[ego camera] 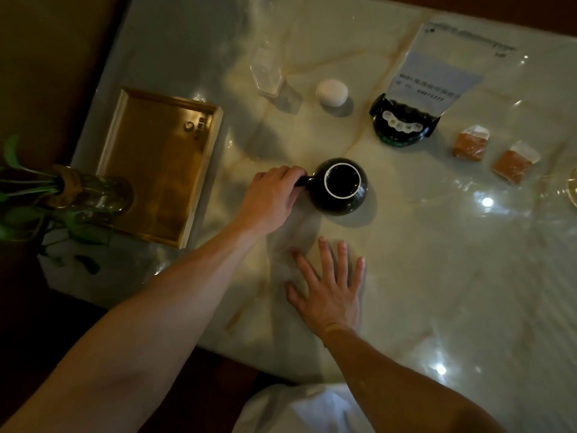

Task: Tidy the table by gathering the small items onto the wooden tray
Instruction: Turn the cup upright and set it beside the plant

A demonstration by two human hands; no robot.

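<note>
A round black mug (342, 195) with a white rim stands upright mid-table, and my left hand (270, 198) grips its handle on the left side. My right hand (327, 287) lies flat on the marble table (437, 276), fingers spread, just below the mug. The wooden tray (118, 132) sits at the left with only a small printed mark on its floor. Farther back are a clear glass container (267, 71), a white egg-shaped object (331, 92) and two brown packets (470, 143) (514, 162).
A black stand (402, 125) holding a WiFi card (443, 64) stands at the back right. A glass vase with a green plant (71, 198) overlaps the tray's near left corner. A glass rim (573, 185) shows at the right edge.
</note>
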